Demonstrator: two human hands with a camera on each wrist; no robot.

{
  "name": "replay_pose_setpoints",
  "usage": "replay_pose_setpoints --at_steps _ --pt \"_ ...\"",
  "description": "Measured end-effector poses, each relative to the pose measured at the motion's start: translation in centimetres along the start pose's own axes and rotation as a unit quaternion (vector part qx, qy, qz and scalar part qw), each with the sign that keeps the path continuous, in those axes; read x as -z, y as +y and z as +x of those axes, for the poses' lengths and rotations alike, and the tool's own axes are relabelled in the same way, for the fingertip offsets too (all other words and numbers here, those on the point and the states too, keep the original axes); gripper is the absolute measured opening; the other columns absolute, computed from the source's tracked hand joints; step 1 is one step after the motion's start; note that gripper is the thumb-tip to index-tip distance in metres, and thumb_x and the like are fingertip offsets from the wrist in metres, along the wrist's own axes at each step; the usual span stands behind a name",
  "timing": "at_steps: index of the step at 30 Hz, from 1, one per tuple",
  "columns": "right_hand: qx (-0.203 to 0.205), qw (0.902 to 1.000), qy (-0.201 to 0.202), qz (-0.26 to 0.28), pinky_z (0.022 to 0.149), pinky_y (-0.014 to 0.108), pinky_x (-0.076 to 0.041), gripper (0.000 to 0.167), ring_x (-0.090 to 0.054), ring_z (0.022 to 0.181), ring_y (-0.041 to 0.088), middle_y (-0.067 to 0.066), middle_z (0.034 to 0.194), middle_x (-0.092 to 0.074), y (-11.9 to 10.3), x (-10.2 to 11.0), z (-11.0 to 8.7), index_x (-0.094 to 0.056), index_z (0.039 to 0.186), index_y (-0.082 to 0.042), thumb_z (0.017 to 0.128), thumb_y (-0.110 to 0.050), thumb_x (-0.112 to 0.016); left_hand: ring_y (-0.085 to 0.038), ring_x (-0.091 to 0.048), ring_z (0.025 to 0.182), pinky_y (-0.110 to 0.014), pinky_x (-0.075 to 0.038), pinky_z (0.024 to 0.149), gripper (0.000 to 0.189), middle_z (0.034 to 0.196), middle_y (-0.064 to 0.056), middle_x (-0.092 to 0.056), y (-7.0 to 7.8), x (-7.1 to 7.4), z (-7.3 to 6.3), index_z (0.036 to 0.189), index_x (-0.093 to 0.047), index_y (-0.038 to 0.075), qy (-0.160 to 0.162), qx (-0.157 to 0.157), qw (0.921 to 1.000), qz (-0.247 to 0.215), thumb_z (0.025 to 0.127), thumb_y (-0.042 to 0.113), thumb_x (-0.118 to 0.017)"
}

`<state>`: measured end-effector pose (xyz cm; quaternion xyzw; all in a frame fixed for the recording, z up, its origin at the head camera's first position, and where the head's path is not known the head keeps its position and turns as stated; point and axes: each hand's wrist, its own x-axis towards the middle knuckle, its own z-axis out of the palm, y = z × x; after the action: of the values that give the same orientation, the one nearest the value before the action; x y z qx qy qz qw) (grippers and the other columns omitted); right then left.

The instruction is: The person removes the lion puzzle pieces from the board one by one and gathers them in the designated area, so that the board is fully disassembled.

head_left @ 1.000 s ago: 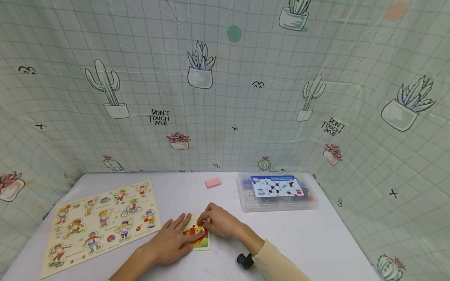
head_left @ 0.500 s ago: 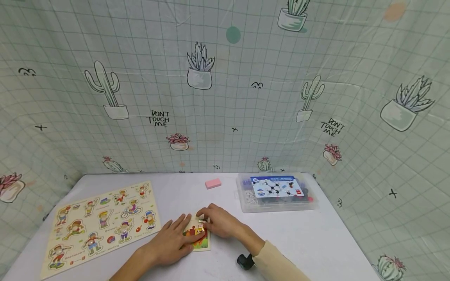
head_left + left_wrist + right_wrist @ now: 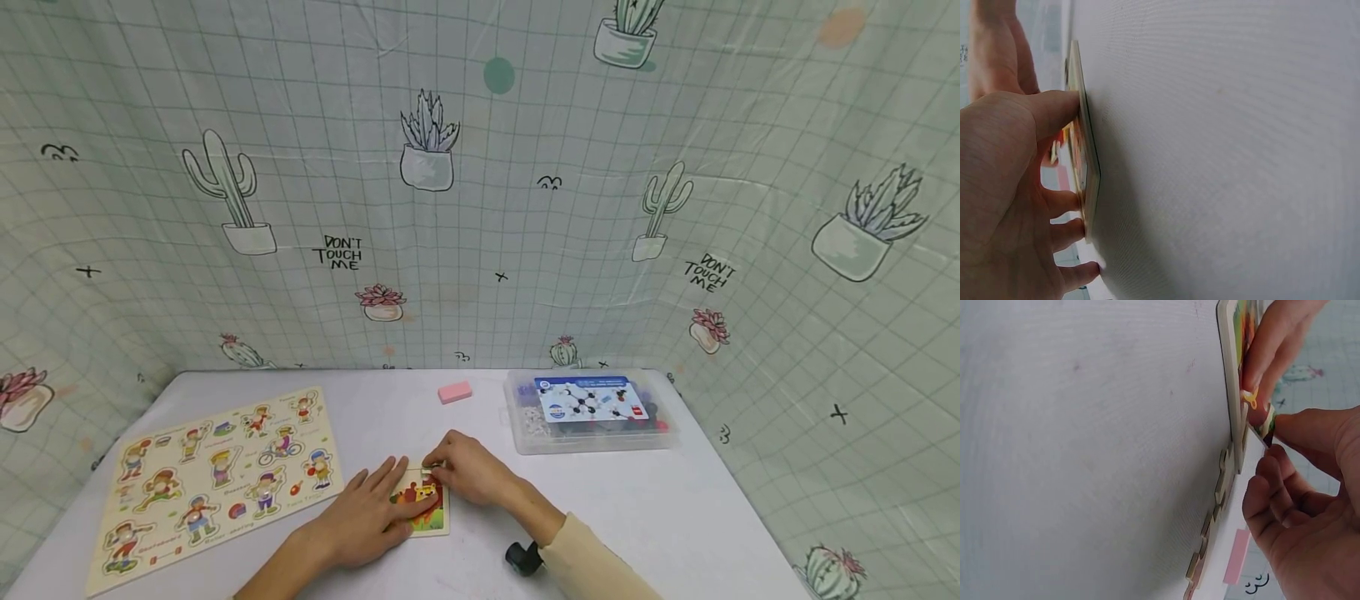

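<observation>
A small wooden jigsaw board [image 3: 431, 531] with a bright animal picture lies flat before me. My left hand [image 3: 367, 512] rests on its left part with straight fingers; one finger reaches across the picture. In the left wrist view the thumb [image 3: 1057, 112] touches the board's edge. At the board's upper right corner is my right hand [image 3: 472, 471]. It pinches a small puzzle piece [image 3: 1268, 427] between thumb and fingers, held tilted over the board in the right wrist view. Much of the picture is hidden under the hands.
Several loose puzzle pieces [image 3: 1210, 519] lie beside the board in the right wrist view. A large sports-figure puzzle board [image 3: 217, 483] is at the left. Further back lie a pink eraser [image 3: 454, 392] and a clear plastic case [image 3: 592, 412]. A patterned curtain [image 3: 480, 208] surrounds the table.
The right hand makes small shifts at the board's upper right corner, its fingers turning the pinched piece. My left hand stays in place on the board.
</observation>
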<state>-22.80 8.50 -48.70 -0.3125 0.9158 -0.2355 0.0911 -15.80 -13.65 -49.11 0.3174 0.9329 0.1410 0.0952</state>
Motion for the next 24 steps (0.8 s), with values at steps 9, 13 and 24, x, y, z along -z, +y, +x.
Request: replay_pose_setpoints --at_steps 9,13,24 --pt "0.013 0.9990 -0.008 0.043 0.079 0.021 -0.049 0.020 -0.056 0.084 -0.001 -0.011 0.099 -0.068 0.1 -0.3 0.0 -0.072 0.117 -0.020 0.099 -0.017 -0.065 -0.043 -0.021 0.150 -0.069 -0.027 0.110 0.043 0.163 -0.024 -0.023 0.0 -0.1 0.0 0.147 -0.051 0.042 0.001 0.003 1.0000 -0.002 0.104 0.045 -0.048" --pt "0.019 0.9979 0.001 0.062 0.079 0.020 -0.050 0.019 -0.057 0.084 -0.002 -0.012 0.099 -0.069 0.2 -0.3 -0.1 -0.072 0.115 -0.020 0.099 -0.014 -0.065 -0.043 -0.021 0.151 -0.069 -0.027 0.111 0.043 0.163 -0.024 -0.023 0.0 0.1 0.0 0.147 -0.051 0.041 -0.001 0.003 1.0000 -0.003 0.105 0.044 -0.048" --pt "-0.026 0.9756 0.073 0.206 0.059 0.024 -0.054 0.019 -0.062 0.071 0.008 -0.002 0.104 -0.070 1.6 0.3 -2.1 -0.074 0.114 -0.019 0.100 -0.013 -0.062 -0.044 -0.022 0.150 -0.069 -0.027 0.110 0.043 0.163 -0.025 -0.024 0.1 0.1 0.0 0.148 -0.048 0.045 -0.003 0.004 1.0000 0.000 0.105 0.041 -0.048"
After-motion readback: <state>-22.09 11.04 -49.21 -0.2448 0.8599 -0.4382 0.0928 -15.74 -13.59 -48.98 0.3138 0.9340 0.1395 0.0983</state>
